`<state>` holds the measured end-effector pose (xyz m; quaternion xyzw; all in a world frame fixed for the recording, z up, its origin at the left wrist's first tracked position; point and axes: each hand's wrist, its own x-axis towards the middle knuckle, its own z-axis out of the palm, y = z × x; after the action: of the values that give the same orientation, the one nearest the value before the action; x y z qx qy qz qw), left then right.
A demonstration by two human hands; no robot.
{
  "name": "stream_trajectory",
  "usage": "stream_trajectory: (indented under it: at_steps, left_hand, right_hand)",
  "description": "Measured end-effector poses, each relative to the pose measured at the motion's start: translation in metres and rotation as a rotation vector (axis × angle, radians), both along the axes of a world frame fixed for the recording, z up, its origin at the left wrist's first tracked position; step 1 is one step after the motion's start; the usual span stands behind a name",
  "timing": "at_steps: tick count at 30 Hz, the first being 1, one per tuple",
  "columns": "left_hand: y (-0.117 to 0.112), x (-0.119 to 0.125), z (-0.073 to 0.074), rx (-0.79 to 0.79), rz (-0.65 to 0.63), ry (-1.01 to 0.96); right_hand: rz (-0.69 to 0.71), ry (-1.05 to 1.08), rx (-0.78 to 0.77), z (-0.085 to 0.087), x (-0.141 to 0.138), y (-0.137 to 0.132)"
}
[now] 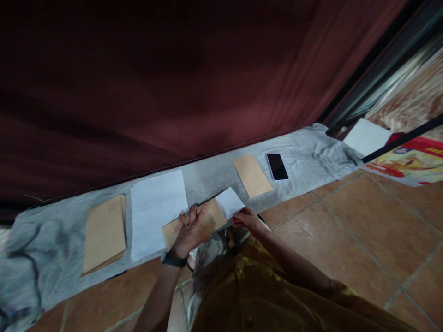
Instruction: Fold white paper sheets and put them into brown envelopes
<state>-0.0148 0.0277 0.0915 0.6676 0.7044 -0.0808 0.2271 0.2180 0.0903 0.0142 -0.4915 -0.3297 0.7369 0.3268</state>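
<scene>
A brown envelope (215,216) lies in front of me, with a folded white sheet of paper (230,202) sticking out of its right end. My left hand (191,229) rests flat on the envelope, fingers spread. My right hand (245,218) pinches the near right edge of the white sheet between thumb and fingers. Left of the envelope, and partly under its left end, is a stack of white paper (155,207). Farther left lies a stack of brown envelopes (104,233). A single brown envelope (252,175) lies to the right, beyond my right hand.
A dark-screened phone (277,166) lies right of the single envelope. Everything rests on a grey cloth (207,173) over a narrow surface along a dark red curtain (207,92). A red and yellow box (411,159) and a white board (367,137) are at the far right, above the tiled floor (346,240).
</scene>
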Motion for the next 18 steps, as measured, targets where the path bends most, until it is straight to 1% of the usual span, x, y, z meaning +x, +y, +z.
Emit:
stream_trajectory:
  at_steps: [3,6,8,11,15,18]
  left_hand:
    - [-0.001,-0.002,0.0,0.038,-0.018,0.011]
    - [0.003,0.0,0.002,0.066,-0.03,0.049]
    - [0.008,0.003,0.005,0.074,-0.033,0.067]
    - [0.017,0.007,0.006,0.074,-0.036,0.069]
    - [0.023,0.008,0.0,0.024,-0.033,0.053]
    - [0.023,0.006,-0.006,0.026,-0.032,0.022]
  right_hand:
    - [-0.134,-0.08,0.008,0.0,0.007,0.006]
    - [-0.208,-0.126,0.13,0.0,0.015,0.015]
    - [-0.198,-0.154,0.192,0.0,0.019,0.02]
    - [-0.16,-0.187,0.234,-0.001,0.02,0.021]
    - [-0.111,-0.23,0.283,-0.003,0.019,0.017]
    - [-0.081,-0.286,0.34,-0.002,0.02,0.016]
